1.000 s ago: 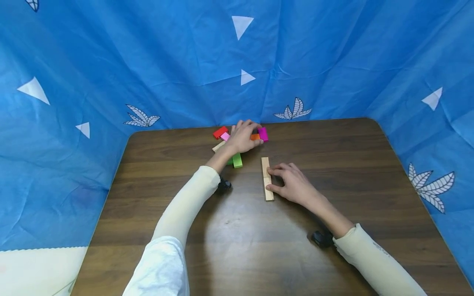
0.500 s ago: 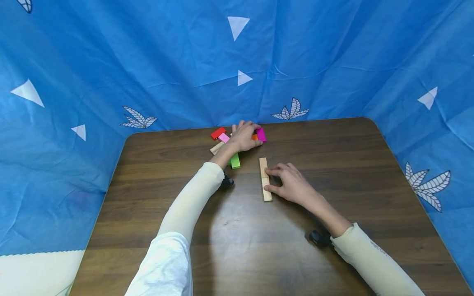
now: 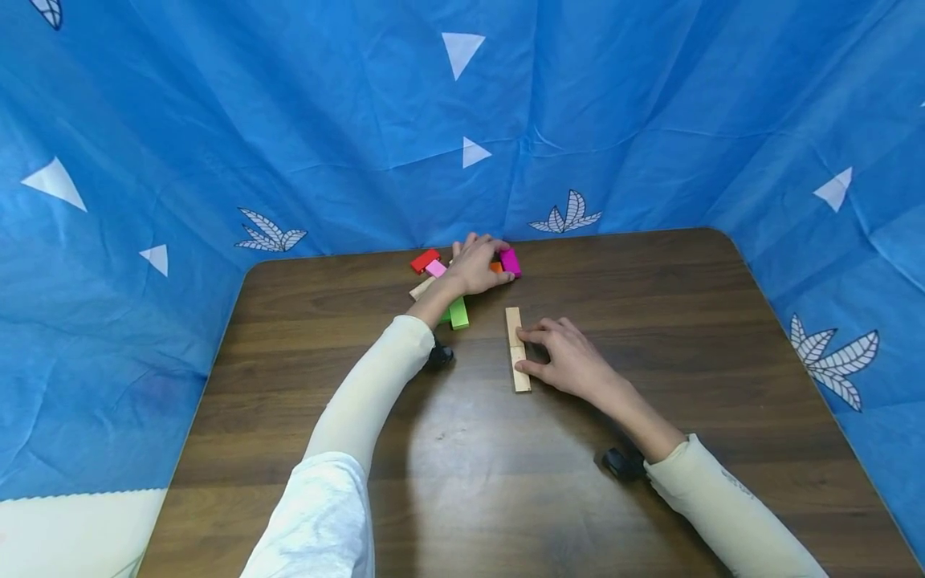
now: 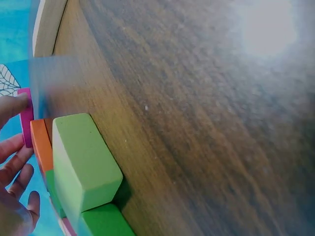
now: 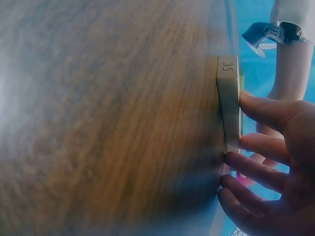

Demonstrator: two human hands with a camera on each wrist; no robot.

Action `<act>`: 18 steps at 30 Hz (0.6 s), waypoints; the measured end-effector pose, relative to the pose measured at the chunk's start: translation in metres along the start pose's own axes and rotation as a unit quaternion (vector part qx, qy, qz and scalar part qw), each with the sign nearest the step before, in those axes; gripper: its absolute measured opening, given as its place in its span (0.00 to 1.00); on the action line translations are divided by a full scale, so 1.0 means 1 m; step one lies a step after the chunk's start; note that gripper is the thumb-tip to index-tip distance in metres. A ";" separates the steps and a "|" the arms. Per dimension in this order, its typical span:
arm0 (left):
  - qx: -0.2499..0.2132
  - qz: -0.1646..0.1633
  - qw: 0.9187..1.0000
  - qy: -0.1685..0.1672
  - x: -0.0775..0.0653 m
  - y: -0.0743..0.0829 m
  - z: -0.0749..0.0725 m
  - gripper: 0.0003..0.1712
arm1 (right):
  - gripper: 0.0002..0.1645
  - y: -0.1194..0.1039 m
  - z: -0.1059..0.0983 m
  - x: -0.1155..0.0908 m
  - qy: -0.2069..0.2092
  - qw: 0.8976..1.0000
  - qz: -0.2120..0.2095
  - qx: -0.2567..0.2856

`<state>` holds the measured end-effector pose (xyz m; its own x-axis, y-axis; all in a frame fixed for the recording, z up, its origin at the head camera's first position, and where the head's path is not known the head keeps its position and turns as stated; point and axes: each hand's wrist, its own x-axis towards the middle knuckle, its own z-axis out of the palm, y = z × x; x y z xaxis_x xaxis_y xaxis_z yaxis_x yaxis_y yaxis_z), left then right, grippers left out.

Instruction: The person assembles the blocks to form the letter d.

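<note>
At the back of the table, my left hand [image 3: 477, 267] pinches a magenta block [image 4: 26, 118] by its ends, thumb at one end and index finger at the other. An orange block [image 4: 41, 145] lies right beside it, partly under the hand in the head view. Two plain wooden blocks [image 3: 516, 333] [image 3: 521, 373] lie end to end in a line nearer me. My right hand [image 3: 571, 357] rests its thumb and index finger on them from the right, one on each block. The near block's end [image 5: 227, 67] is marked 35.
Under and around my left wrist lie a red block [image 3: 425, 260], a pink block [image 3: 437, 269], a plain wooden block [image 3: 422, 289], a light green block [image 3: 458, 313] and a darker green block [image 4: 109, 221]. A blue curtain [image 3: 376, 120] hangs along the brown table's [image 3: 686, 305] back edge.
The left hand has shifted slightly right, its thumb and index finger now at the magenta block's ends. The right hand stays on the plain blocks. The head view has moved a little.
</note>
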<state>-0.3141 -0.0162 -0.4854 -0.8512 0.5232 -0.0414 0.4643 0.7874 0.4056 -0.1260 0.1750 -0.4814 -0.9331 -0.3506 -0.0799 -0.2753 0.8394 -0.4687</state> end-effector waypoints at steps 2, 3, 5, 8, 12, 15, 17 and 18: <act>-0.002 0.009 1.000 -0.001 -0.001 0.001 -0.002 0.38 | 0.39 0.000 0.000 0.000 0.001 1.000 -0.002 0.000; -0.002 0.014 1.000 -0.001 -0.002 0.001 -0.003 0.37 | 0.39 0.000 0.000 0.000 0.001 1.000 -0.002 0.000; -0.002 0.025 1.000 -0.004 -0.005 0.003 -0.004 0.38 | 0.39 0.000 0.000 0.000 0.002 1.000 -0.004 0.001; 0.002 0.038 0.999 -0.011 -0.010 0.005 -0.006 0.38 | 0.39 0.001 0.000 0.000 0.002 1.000 -0.005 0.002; 0.010 0.054 0.998 -0.015 -0.016 0.007 -0.006 0.37 | 0.39 0.001 0.000 0.001 0.001 1.000 -0.003 0.002; 0.016 0.060 0.998 -0.016 -0.020 0.007 -0.006 0.36 | 0.39 0.001 0.000 0.002 0.000 1.000 -0.001 -0.001; 0.017 0.060 0.998 -0.017 -0.023 0.006 -0.005 0.36 | 0.39 0.001 0.001 0.003 -0.002 1.000 0.000 -0.003; 0.018 0.060 0.998 -0.018 -0.024 0.006 -0.005 0.36 | 0.39 0.001 0.001 0.003 -0.003 1.000 0.000 -0.003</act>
<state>-0.2919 -0.0258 -0.4779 -0.7802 0.6249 -0.0286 0.5708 0.7299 0.3760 -0.1285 0.1743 -0.4827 -0.9316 -0.3532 -0.0860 -0.2765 0.8421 -0.4629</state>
